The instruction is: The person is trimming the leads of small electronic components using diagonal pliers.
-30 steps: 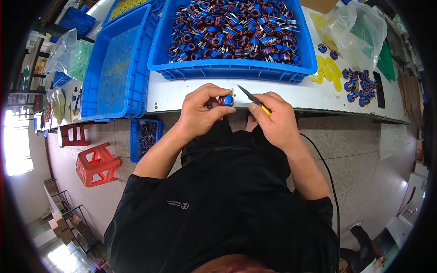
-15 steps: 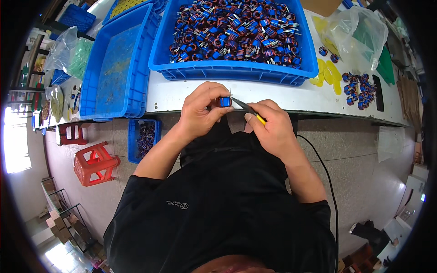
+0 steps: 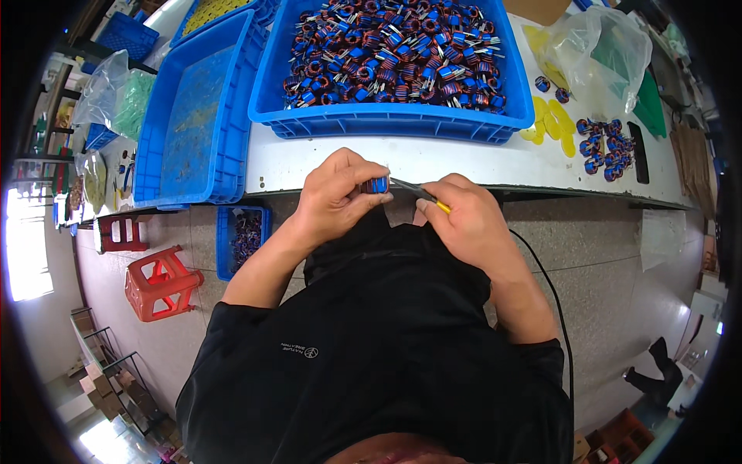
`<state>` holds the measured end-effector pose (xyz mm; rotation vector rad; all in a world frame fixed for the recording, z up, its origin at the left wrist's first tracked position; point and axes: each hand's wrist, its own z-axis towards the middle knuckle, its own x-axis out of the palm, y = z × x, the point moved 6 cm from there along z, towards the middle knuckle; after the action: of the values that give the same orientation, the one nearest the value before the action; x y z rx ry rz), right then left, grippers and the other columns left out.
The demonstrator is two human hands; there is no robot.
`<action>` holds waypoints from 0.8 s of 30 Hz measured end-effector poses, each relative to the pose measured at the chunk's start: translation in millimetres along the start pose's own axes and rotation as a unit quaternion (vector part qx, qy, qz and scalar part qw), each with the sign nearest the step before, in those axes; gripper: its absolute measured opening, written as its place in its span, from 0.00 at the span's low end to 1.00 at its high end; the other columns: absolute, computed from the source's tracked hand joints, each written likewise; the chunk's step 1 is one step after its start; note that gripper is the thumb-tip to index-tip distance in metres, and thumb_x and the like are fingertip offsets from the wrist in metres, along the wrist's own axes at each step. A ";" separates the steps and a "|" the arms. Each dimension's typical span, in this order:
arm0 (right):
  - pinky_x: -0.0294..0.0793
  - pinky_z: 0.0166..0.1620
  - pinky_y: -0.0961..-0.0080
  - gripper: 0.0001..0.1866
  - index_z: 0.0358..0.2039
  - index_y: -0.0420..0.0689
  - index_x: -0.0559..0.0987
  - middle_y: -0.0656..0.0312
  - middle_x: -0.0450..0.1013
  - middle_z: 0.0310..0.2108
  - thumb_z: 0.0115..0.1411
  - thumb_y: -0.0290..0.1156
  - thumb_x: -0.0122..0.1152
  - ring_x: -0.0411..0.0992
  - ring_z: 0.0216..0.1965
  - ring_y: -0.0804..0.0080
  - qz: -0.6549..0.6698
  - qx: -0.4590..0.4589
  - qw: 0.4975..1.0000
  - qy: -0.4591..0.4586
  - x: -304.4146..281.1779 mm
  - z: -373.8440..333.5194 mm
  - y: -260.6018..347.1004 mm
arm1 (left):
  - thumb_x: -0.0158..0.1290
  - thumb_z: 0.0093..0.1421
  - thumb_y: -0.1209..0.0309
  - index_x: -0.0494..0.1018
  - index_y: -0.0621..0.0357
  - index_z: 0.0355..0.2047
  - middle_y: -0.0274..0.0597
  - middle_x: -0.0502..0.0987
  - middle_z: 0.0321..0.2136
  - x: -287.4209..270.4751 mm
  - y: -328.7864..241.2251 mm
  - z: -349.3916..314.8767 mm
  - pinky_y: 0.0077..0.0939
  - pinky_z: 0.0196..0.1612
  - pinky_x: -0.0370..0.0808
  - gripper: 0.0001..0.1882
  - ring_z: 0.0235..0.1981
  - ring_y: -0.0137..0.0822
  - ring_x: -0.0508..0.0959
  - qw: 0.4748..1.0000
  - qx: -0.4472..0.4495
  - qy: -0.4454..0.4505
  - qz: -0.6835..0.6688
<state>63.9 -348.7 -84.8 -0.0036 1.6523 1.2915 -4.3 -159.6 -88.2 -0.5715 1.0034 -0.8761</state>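
Observation:
My left hand (image 3: pixel 332 197) pinches a small toroidal coil (image 3: pixel 376 185), blue with reddish copper windings, between thumb and fingers just beyond the table's front edge. From the right, my right hand (image 3: pixel 466 220) grips slim long-nosed pliers (image 3: pixel 410 186) with a yellow handle, their dark tip pointing left. That tip meets the coil's right side, where its wire leads are; whether the jaws are closed on a lead is too small to tell. Directly ahead stands a big blue bin (image 3: pixel 386 122) heaped with similar coils (image 3: pixel 394 58).
Left of the bin is another blue bin (image 3: pixel 174 174). On the table's right lie grouped coils (image 3: pixel 607 151), yellow discs (image 3: pixel 553 120), a dark flat slab (image 3: pixel 638 153) and a clear plastic bag (image 3: pixel 610 54). Below left are a blue crate (image 3: pixel 224 251) of coils and a red stool (image 3: pixel 162 284).
The coil has turned in my left hand and shows more copper winding. My right hand has tilted the pliers flatter and lower. At the lower right, dark legs or shoes have shifted.

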 end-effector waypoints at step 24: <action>0.75 0.45 0.74 0.21 0.47 0.37 0.80 0.56 0.75 0.43 0.50 0.20 0.73 0.73 0.41 0.63 0.223 -0.100 0.939 -0.241 20.5 -4.8 -1.6 | 0.58 0.63 0.83 0.64 0.60 0.56 0.48 0.75 0.50 48.2 24.7 -11.8 0.28 0.52 0.81 0.23 0.44 0.36 0.82 0.871 -0.169 -0.002 -0.462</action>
<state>51.1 -342.0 -100.3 0.5524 1.1245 1.6376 6.4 -187.0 -135.2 -1.4195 0.8627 -1.5428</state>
